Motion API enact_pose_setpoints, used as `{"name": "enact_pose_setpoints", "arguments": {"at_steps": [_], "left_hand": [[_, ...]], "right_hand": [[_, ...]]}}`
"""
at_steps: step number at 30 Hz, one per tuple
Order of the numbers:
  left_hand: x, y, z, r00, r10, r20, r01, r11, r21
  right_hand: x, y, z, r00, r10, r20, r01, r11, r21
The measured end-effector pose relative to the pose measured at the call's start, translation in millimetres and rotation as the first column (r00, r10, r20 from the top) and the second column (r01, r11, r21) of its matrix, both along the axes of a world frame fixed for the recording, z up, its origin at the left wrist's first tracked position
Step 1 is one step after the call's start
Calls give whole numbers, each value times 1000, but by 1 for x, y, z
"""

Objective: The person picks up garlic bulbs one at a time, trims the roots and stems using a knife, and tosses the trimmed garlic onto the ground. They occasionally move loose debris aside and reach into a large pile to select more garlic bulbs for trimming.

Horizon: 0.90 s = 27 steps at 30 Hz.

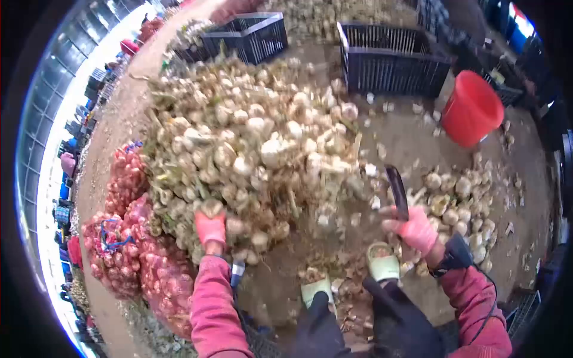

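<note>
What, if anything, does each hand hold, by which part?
Right hand: a dark curved tool, by its lower end. Left hand: at the garlic pile; whether it grips a bulb cannot be told.

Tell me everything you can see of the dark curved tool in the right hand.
The dark curved tool is long, slim and gently bowed, near-black with a faint brownish sheen. It looks smooth and rigid, but its material is unclear. It slants up and leftward in view from the right hand, which grips its lower end and hides that part. The exposed length appears clear of the large garlic pile; only the hand visibly touches it. Whether it has a cutting edge cannot be told.
</note>
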State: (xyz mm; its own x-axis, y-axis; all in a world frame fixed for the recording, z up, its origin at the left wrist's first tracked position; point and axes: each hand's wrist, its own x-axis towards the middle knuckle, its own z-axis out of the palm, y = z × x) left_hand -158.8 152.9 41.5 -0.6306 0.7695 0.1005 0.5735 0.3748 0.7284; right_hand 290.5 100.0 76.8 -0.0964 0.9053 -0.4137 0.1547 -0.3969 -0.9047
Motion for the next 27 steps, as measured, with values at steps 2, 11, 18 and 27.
{"name": "enact_pose_setpoints", "arguments": {"at_steps": [2,11,18,27], "left_hand": [[4,5,-4,987,-103,-123,92,992,-91],[138,-37,10,483,-852,-202,852,510,-115],[167,-59,-8,551,-714,432,799,601,-25],[178,-83,-13,460,-483,745,702,712,28]], "right_hand": [[-23,14,0,997,74,1,-74,997,-37],[-111,35,-16,646,418,638,-737,560,379],[-91,10,-30,493,465,735,-836,486,254],[-79,-13,-46,479,407,778,-854,419,307]]}}
